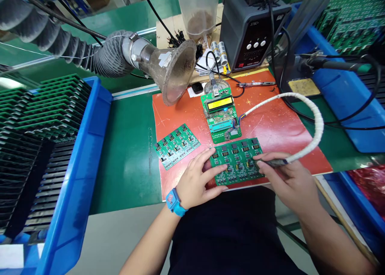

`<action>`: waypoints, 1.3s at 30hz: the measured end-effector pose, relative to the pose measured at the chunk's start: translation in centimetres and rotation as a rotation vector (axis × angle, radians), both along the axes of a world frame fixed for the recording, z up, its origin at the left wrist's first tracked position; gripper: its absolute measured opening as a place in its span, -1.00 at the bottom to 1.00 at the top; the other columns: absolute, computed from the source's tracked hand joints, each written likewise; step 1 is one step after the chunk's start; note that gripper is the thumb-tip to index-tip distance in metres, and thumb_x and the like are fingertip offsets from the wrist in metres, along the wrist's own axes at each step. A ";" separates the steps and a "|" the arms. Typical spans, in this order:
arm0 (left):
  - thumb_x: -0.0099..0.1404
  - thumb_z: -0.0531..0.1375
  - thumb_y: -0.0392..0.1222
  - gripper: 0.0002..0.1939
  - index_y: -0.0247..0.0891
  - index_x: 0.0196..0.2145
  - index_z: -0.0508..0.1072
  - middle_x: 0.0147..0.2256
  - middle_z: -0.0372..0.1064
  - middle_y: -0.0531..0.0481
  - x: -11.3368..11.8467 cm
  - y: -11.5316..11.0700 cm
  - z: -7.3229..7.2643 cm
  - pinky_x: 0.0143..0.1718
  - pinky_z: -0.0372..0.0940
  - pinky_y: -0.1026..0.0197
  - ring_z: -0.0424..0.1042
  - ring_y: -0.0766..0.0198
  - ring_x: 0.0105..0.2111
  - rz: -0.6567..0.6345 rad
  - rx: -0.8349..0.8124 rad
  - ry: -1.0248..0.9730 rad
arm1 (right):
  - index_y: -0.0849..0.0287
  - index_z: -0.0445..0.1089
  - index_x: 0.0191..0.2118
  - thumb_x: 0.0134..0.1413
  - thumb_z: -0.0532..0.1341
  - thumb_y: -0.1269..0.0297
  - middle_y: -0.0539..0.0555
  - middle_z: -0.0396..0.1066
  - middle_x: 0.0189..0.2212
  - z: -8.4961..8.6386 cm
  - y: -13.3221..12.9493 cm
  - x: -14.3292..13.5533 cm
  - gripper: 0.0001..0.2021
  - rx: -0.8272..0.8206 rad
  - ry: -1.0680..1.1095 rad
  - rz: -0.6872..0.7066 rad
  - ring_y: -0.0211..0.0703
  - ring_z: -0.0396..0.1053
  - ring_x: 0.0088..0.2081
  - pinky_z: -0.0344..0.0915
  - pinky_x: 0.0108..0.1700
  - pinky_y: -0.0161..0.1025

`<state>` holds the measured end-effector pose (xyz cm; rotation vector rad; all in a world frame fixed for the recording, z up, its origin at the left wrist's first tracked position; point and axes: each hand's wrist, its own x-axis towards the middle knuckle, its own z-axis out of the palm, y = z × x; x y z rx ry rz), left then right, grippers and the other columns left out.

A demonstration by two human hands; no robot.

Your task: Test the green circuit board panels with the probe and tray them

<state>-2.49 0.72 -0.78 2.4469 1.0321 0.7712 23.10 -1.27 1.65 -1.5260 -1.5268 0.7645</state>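
Our left hand (197, 180) lies spread on a circuit panel (240, 178); our right hand (296, 186) pinches a probe (276, 162), tip indistinct.

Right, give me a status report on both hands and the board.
Left hand on near circuit board. Right hand gripping cabled probe at board's right edge. Nothing between hands and board but the probe.

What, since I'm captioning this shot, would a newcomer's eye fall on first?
Probably the bright yellow screen on the orange mat, and the white cable curling from its board to the right hand. Then the big funnel hanging upper left of it, and the blue watch on the left wrist.
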 end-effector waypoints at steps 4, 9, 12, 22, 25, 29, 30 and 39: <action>0.27 0.23 -0.04 -0.51 -0.12 0.14 0.34 0.29 -0.05 -0.24 0.7 -0.5 0.6 0.18 0.22 -0.18 0.13 -0.11 0.27 0.045 0.015 0.022 | 0.07 0.39 -0.17 0.24 0.24 0.20 0.08 0.52 -0.21 0.0 0.1 0.0 -0.89 -0.011 0.007 0.008 -0.08 0.52 -0.30 0.49 -0.21 -0.15; 0.23 0.22 0.26 -0.32 0.04 0.24 0.25 0.32 -0.19 -0.23 2.9 -1.1 1.7 0.11 0.20 -0.33 0.08 -0.31 0.23 0.137 0.020 0.129 | 0.07 0.40 -0.17 0.24 0.24 0.18 0.09 0.52 -0.20 0.2 0.1 0.1 -0.88 -0.017 -0.006 0.006 -0.07 0.52 -0.29 0.48 -0.20 -0.14; 0.26 0.18 0.26 -0.37 0.10 0.23 0.26 0.31 -0.18 -0.23 3.9 -1.2 1.3 0.06 0.25 -0.32 0.07 -0.34 0.21 0.181 0.062 0.190 | 0.08 0.40 -0.17 0.24 0.23 0.17 0.10 0.52 -0.20 0.1 0.1 0.1 -0.87 -0.031 0.001 0.001 -0.06 0.52 -0.27 0.48 -0.21 -0.14; 0.30 0.20 0.15 -0.51 0.00 0.13 0.40 0.24 0.01 -0.19 4.1 -1.5 0.3 0.10 0.27 -0.19 0.05 -0.20 0.22 0.234 0.142 0.135 | 0.08 0.39 -0.17 0.24 0.24 0.21 0.08 0.52 -0.22 0.1 0.3 0.1 -0.89 -0.020 0.026 0.025 -0.10 0.51 -0.27 0.47 -0.16 -0.15; 0.29 0.20 0.16 -0.51 -0.02 0.12 0.40 0.23 0.04 -0.19 4.1 -1.4 0.2 0.09 0.28 -0.17 0.05 -0.19 0.22 0.236 0.158 0.128 | 0.07 0.39 -0.17 0.23 0.24 0.20 0.08 0.51 -0.21 0.1 0.2 0.1 -0.89 -0.023 0.034 0.023 -0.09 0.51 -0.27 0.46 -0.16 -0.14; 0.28 0.21 0.17 -0.50 -0.03 0.11 0.41 0.22 0.07 -0.18 4.1 -1.4 0.1 0.09 0.28 -0.17 0.05 -0.19 0.22 0.240 0.169 0.118 | 0.08 0.39 -0.17 0.23 0.24 0.19 0.09 0.51 -0.21 0.0 0.1 0.1 -0.88 -0.038 0.031 0.015 -0.08 0.51 -0.25 0.46 -0.13 -0.11; 0.28 0.21 0.17 -0.50 -0.04 0.11 0.41 0.22 0.08 -0.18 4.1 -1.4 0.1 0.09 0.28 -0.17 0.05 -0.19 0.22 0.240 0.168 0.116 | 0.08 0.39 -0.17 0.23 0.24 0.19 0.09 0.51 -0.20 0.0 0.1 0.1 -0.88 -0.040 0.030 0.014 -0.07 0.51 -0.25 0.45 -0.13 -0.11; 0.28 0.21 0.16 -0.49 -0.03 0.13 0.38 0.24 0.11 -0.17 4.1 -1.4 -0.1 0.12 0.25 -0.20 0.07 -0.20 0.23 0.238 0.154 0.097 | 0.08 0.40 -0.17 0.23 0.24 0.18 0.09 0.51 -0.20 0.0 0.1 0.2 -0.87 -0.033 0.027 0.006 -0.09 0.50 -0.27 0.47 -0.18 -0.15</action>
